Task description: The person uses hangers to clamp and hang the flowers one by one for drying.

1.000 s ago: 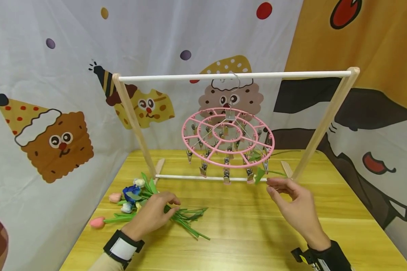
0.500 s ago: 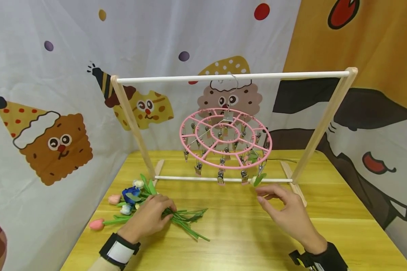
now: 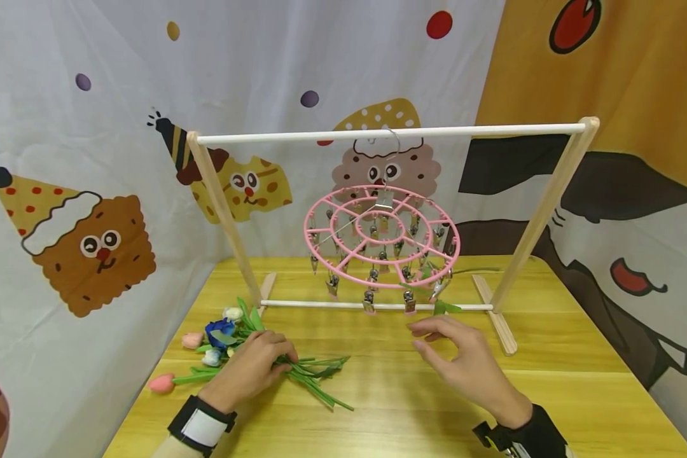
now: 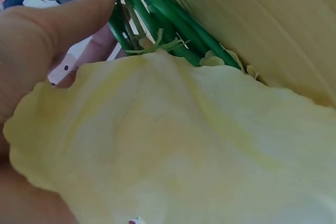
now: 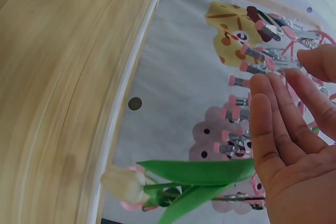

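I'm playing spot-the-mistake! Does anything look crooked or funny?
The pink hanger looks crooked: its right side dips lower in the head view. The white tulip below it hangs upside down, odd for a flower.

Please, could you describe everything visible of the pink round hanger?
The pink hanger has three concentric rings joined by spokes, apparently plastic. Metal clips with pink tips hang below. It hangs from the white rail by a metal hook. A white tulip hangs head down near its right edge. The right hand appears close, without visible contact.

Cartoon-printed, white-and-orange cloth backdrop [image 3: 246, 70] behind a yellow wood-grain tabletop [image 3: 389, 401].
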A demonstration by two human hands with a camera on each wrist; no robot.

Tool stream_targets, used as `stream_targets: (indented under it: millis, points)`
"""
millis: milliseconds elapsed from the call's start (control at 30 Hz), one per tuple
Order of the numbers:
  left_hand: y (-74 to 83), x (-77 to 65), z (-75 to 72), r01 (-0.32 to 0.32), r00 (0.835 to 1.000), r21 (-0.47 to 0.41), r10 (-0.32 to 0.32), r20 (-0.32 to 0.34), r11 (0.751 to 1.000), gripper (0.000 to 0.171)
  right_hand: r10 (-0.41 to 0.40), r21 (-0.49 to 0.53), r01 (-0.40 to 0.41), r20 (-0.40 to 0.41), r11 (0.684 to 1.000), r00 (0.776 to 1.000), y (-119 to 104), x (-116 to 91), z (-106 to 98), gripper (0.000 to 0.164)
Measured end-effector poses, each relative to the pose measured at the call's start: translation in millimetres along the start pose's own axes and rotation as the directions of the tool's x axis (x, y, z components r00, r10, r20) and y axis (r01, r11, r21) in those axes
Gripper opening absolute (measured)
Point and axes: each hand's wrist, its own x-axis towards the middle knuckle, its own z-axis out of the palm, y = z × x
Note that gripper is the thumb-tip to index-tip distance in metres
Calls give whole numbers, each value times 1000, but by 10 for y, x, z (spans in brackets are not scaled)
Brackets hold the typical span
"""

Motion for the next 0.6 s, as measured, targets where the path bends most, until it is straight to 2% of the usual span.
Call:
stream_targets:
  millis: [233, 433, 600]
  points:
    - [-33, 40, 28, -59, 993, 31, 62, -104, 998, 21, 6, -7, -6, 51, 1000, 999, -18, 27, 98, 42]
    - [-50, 87, 16, -111, 975, 40, 117, -189, 993, 21, -11, 15, 10, 64, 1000, 998, -57, 64, 181, 42]
    - [-40, 127, -6, -129, 963, 37, 134, -233, 991, 22, -52, 42, 49, 72, 998, 996, -111, 109, 245, 42]
